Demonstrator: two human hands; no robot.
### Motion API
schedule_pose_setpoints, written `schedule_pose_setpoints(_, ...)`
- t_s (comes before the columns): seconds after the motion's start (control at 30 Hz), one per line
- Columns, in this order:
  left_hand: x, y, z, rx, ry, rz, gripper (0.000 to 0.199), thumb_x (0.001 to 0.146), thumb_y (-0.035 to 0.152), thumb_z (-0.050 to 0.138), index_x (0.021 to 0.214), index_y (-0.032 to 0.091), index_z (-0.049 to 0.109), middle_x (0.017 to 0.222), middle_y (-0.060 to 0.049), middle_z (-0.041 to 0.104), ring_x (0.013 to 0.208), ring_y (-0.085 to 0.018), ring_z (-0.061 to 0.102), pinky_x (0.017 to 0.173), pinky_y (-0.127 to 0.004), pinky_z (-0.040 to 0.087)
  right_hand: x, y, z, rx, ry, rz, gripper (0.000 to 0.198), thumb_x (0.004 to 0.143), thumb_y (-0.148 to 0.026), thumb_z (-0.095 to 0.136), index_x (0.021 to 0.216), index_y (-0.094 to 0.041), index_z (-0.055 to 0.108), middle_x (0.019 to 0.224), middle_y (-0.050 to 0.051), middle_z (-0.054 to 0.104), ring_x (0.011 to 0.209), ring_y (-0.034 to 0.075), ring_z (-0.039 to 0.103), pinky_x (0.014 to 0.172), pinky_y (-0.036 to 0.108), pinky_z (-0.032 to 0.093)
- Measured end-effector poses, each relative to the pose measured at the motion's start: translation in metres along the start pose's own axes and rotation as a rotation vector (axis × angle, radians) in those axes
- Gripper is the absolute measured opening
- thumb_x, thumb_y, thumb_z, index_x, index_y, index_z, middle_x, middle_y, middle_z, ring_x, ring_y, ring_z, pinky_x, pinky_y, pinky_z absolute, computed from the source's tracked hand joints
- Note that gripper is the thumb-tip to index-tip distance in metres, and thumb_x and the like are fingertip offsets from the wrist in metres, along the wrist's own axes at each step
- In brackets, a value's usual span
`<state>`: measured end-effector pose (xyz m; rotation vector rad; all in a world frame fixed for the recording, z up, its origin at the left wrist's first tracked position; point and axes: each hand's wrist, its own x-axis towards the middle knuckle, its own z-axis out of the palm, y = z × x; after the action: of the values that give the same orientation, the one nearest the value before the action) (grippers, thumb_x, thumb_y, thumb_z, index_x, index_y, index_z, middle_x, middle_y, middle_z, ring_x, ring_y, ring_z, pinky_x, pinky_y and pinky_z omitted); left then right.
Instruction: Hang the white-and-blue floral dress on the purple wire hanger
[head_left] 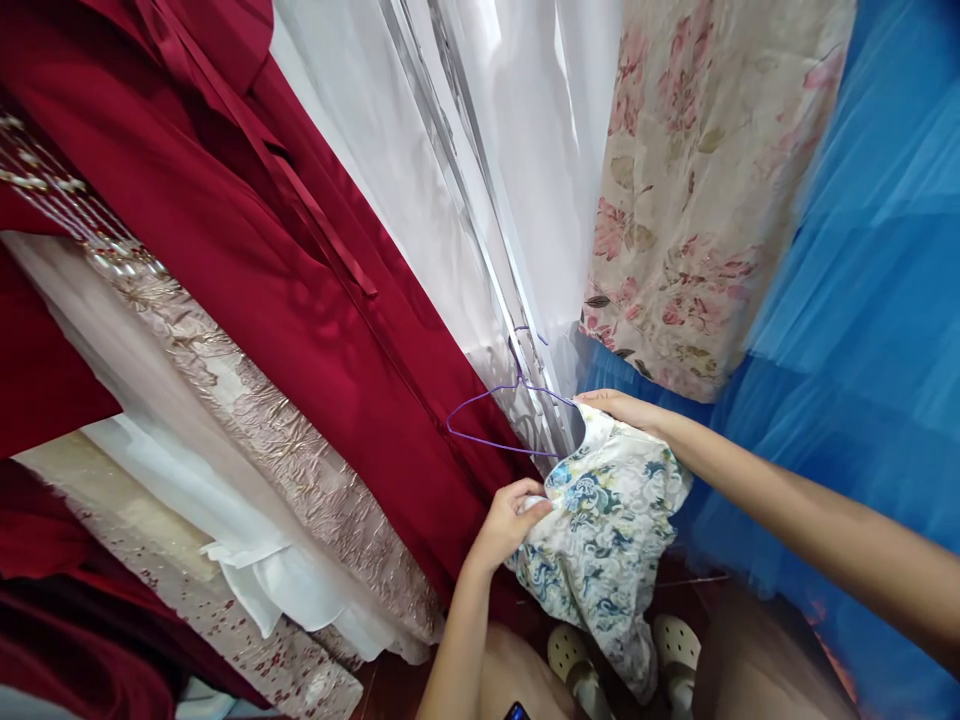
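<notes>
A white garment with a blue and yellow floral print point(600, 530) hangs between my hands, its round neckline facing up. My left hand point(514, 520) pinches it by the near side of the neck opening. At its far shoulder, my right hand point(619, 408) grips the fabric, with fingertips partly hidden. A thin purple hanger point(480, 438) is at the metal uprights. Its right end reaches the garment's neckline near my right hand, while its left end is bare and outside the cloth. Whether its hook rests on the metal is hard to tell.
Metal rack uprights point(480, 230) stand ahead. A long red dress point(300, 290) and lace garments point(277, 420) hang at left. On the right hang a beige floral garment point(682, 220) and blue tulle point(870, 300). Cream clogs point(570, 655) and a phone's corner point(517, 712) show below.
</notes>
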<state>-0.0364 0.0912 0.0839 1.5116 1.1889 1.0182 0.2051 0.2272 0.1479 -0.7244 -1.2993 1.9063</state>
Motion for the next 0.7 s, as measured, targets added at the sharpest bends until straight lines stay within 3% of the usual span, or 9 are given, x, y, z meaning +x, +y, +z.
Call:
schedule_pose_setpoints(0.2, -0.029, -0.040, -0.066, 0.481, -0.067, 0.009, 0.035, 0.094, 0.045, 0.049, 0.079, 0.015, 0.062, 0.074, -0.001, 0.059, 0.071, -0.015, 0.054, 0.067, -0.025, 0.042, -0.009, -0.009, -0.003, -0.012, -0.085, 0.151, 0.007, 0.071, -0.017, 0.073, 0.067, -0.014, 0.069, 0.052, 0.000, 0.069, 0.044, 0.012, 0.061, 0.043, 0.019, 0.048)
schedule_pose_setpoints(0.33, -0.024, -0.045, -0.112, 0.806, -0.053, 0.068, 0.027, 0.095, 0.036, 0.044, 0.086, 0.021, 0.065, 0.086, -0.003, 0.065, 0.088, -0.020, 0.058, 0.085, -0.031, 0.044, -0.009, -0.003, -0.001, -0.033, -0.133, 0.223, 0.005, 0.072, -0.014, 0.068, 0.069, -0.013, 0.071, 0.059, 0.004, 0.075, 0.047, 0.014, 0.066, 0.043, 0.018, 0.051)
schedule_pose_setpoints(0.53, 0.023, -0.011, -0.162, 0.869, 0.112, 0.116, 0.023, 0.095, 0.030, 0.038, 0.091, 0.023, 0.059, 0.094, -0.005, 0.067, 0.091, -0.022, 0.059, 0.087, -0.035, 0.045, -0.007, -0.002, 0.000, -0.094, -0.154, 0.298, 0.009, 0.075, -0.010, 0.063, 0.075, -0.012, 0.072, 0.067, 0.007, 0.078, 0.051, 0.016, 0.070, 0.048, 0.019, 0.057)
schedule_pose_setpoints(0.7, 0.057, 0.030, -0.165, 0.879, 0.332, 0.203, 0.023, 0.095, 0.023, 0.034, 0.096, 0.022, 0.056, 0.101, -0.009, 0.067, 0.089, -0.024, 0.059, 0.086, -0.038, 0.044, -0.010, -0.006, -0.004, -0.135, -0.143, 0.292, 0.007, 0.076, -0.018, 0.068, 0.077, -0.013, 0.072, 0.067, 0.007, 0.077, 0.054, 0.018, 0.070, 0.052, 0.024, 0.059)
